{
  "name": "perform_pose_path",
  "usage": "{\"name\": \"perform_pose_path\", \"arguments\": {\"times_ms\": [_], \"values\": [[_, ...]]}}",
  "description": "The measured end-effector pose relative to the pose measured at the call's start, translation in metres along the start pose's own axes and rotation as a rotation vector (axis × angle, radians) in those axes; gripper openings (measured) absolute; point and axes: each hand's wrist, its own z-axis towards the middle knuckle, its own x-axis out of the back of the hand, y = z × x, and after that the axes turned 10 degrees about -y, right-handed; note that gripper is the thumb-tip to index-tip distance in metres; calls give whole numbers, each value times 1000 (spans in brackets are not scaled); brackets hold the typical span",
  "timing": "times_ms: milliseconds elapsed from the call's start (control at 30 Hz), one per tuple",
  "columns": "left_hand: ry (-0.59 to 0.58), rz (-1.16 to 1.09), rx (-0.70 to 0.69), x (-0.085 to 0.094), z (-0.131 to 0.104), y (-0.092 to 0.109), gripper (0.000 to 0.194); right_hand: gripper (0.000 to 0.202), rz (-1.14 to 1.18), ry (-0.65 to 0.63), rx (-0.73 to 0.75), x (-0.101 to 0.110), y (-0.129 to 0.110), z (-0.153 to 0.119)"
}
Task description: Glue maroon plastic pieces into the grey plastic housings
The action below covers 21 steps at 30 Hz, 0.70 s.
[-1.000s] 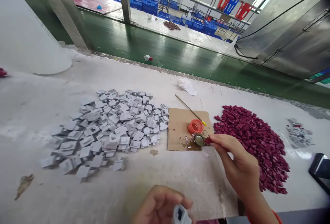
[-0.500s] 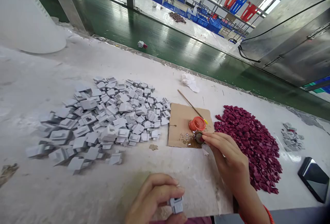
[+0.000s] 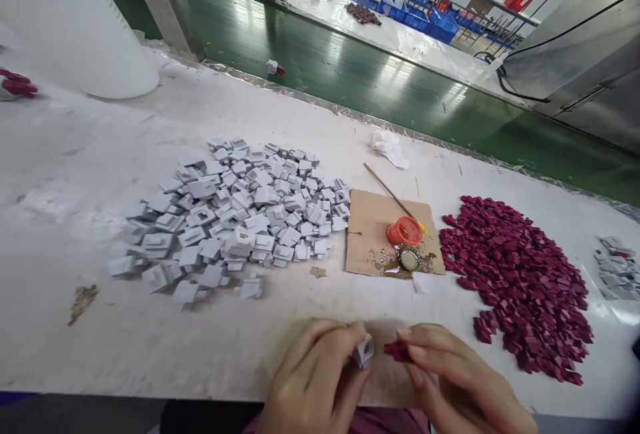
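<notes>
Near the table's front edge, my left hand [image 3: 317,374] pinches a grey plastic piece [image 3: 364,351], its square opening facing right. Just right of it, my right hand [image 3: 453,374] holds a small maroon piece [image 3: 397,351] between thumb and fingers; a narrow gap separates the two pieces. Beyond my hands lies a cardboard sheet [image 3: 367,244] with a red cup [image 3: 406,230], a round cap [image 3: 409,259] amid wet brown spots, and a thin brush [image 3: 387,189]. A pile of grey pieces [image 3: 255,204] is to the left, a pile of maroon pieces [image 3: 515,274] to the right.
A white container [image 3: 110,41] stands at the back left. Crumpled white paper [image 3: 390,147] lies behind the cardboard. Past the table runs a green conveyor belt [image 3: 330,67] carrying one grey-and-maroon piece [image 3: 274,68]. More small grey parts [image 3: 617,267] lie far right.
My right hand has left the round cap and come toward my left hand, a maroon piece now showing in it. The grey piece has turned in my left hand. The view has shifted.
</notes>
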Motion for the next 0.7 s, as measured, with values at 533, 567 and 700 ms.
{"name": "perform_pose_path", "arguments": {"times_ms": [533, 567, 700], "values": [[-52, -11, 62, 0, -1, -3, 30, 29, -2, -249, 106, -10, 2, 5], [-53, -13, 67, -1, -1, -2, 30, 28, 7, -267, 110, -10, 2, 4], [-52, -101, 124, 6, 0, 5, 37, 29, -99, -288, 90, -1, 9, -9]]}}
